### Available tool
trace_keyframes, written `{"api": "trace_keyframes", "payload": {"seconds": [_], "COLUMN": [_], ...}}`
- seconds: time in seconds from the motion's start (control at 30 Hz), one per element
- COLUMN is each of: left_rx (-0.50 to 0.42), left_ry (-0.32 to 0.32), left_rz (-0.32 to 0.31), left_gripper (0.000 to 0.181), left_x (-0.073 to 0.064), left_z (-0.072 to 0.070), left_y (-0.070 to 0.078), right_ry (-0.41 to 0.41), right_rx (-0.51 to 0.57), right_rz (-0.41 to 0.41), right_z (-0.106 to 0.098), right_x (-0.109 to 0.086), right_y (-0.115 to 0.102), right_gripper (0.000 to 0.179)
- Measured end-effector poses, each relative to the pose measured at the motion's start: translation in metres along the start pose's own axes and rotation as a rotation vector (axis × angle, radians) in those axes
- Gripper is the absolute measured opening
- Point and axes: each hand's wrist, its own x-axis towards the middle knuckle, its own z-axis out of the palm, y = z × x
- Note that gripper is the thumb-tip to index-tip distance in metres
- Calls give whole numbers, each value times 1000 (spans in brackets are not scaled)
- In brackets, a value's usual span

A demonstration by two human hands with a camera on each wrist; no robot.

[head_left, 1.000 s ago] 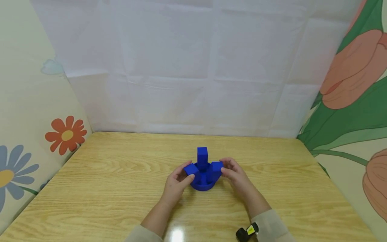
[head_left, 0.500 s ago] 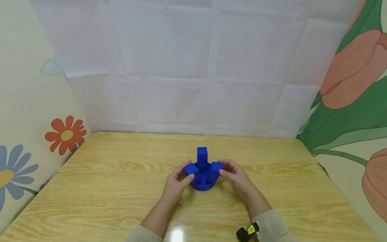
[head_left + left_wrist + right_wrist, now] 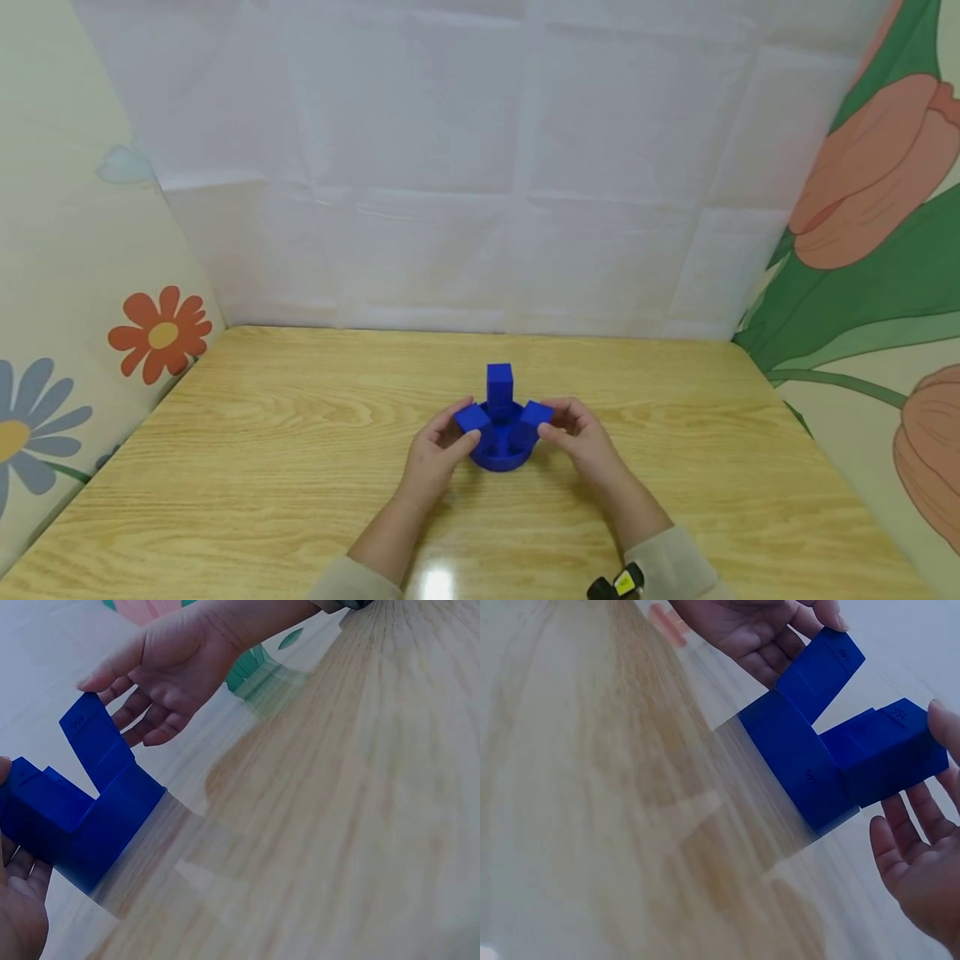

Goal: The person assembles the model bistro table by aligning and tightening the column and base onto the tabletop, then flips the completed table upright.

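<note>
A round blue base [image 3: 500, 463] with a low rim stands on the table, and three blue blocks rise from it. The rear block [image 3: 499, 385] stands upright, untouched. On the near left, my left hand [image 3: 431, 460] pinches the left block [image 3: 472, 417], which leans outward, between thumb and fingers. My right hand [image 3: 592, 446] pinches the right block [image 3: 536, 413], also leaning outward, its thumb on the near side. Small raised marks show on the block tops in the right wrist view, where the right hand's fingers [image 3: 911, 832] lie beneath the block. The blocks' lower ends are partly hidden inside the rim.
The wood-grain table [image 3: 300, 467] extends around the base on all sides. A white cloth [image 3: 412, 208] hangs behind it, with flower-printed panels [image 3: 847, 175] at both sides. A black device with a yellow label [image 3: 624, 582] sits at the right wrist.
The right block has turned slightly, and my right thumb has slid a little leftward and nearer along it. My left hand, the base and the rear block keep their places.
</note>
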Motion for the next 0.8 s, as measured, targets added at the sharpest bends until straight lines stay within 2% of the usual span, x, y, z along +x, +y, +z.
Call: {"api": "trace_keyframes", "payload": {"seconds": [0.1, 0.27, 0.5, 0.8], "left_rx": [4, 11, 0, 7], "left_ry": [0, -1, -3, -3], "left_rz": [2, 6, 0, -8], "left_gripper": [48, 48, 49, 49], "left_x": [0, -1, 0, 1], "left_z": [0, 0, 0, 0], "left_y": [0, 0, -1, -2], "right_ry": [-8, -108, -298, -391], "right_rx": [-1, -39, 78, 105], "right_rz": [-4, 13, 39, 68], "right_z": [0, -4, -4, -7], "right_x": [0, 1, 8, 10], "right_y": [1, 1, -1, -3], "right_gripper": [39, 47, 56, 59]}}
